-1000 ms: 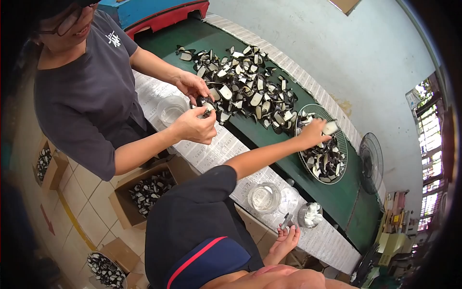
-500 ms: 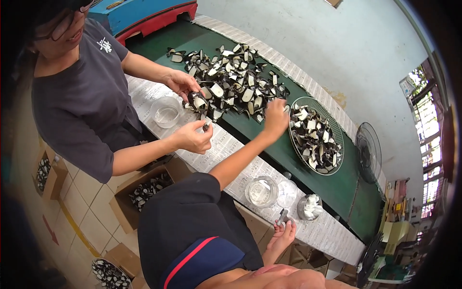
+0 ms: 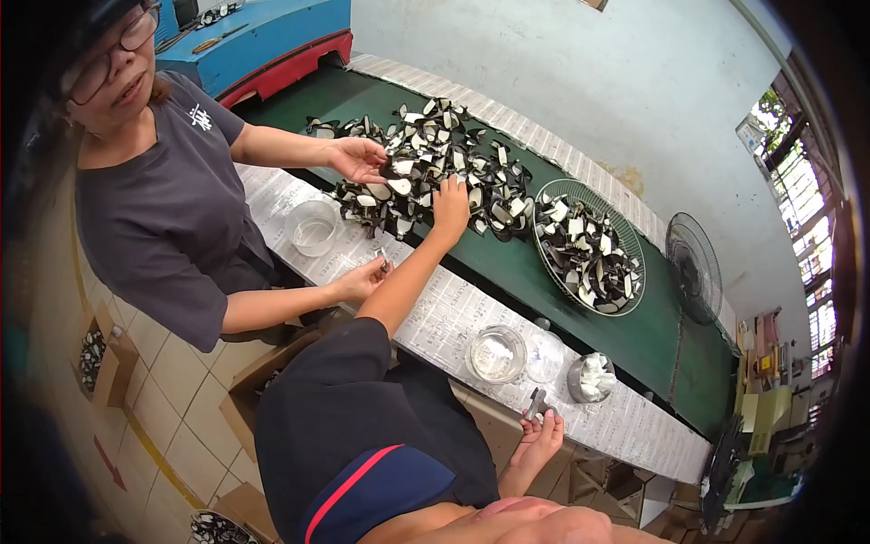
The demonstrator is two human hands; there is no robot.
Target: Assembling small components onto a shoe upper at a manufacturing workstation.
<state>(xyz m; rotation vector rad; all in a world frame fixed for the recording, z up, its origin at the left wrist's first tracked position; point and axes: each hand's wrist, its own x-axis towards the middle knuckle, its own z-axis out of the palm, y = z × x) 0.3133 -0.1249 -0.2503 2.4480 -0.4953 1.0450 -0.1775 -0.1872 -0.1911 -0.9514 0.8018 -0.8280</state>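
My left hand (image 3: pixel 450 210) reaches over a pile of black curved pieces with white faces (image 3: pixel 424 150). Its bent fingers touch pieces, the tips partly hidden among them. In my right hand (image 3: pixel 541 437), at the table's near edge, is a dark grey piece (image 3: pixel 536 405) with a short stem, gripped between thumb and fingers. Close by stand a clear round tub (image 3: pixel 497 354), a clear disc-like lid (image 3: pixel 546 357) and a small round container with white wads (image 3: pixel 595 377). Right of the pile, a round green wire basket (image 3: pixel 568 188) contains more black-and-white pieces.
Across from me at left, a co-worker (image 3: pixel 159 199) has one hand over the pile and the other near a clear tub (image 3: pixel 313 228). Beyond the basket stands a fan (image 3: pixel 694 269). A blue and red machine (image 3: pixel 272 41) is at the back left; cardboard boxes (image 3: pixel 115 367) sit on the floor.
My left hand has moved left from beside the basket onto the pile. My right hand still holds the dark grey piece. The co-worker's hands have parted, one now over the pile.
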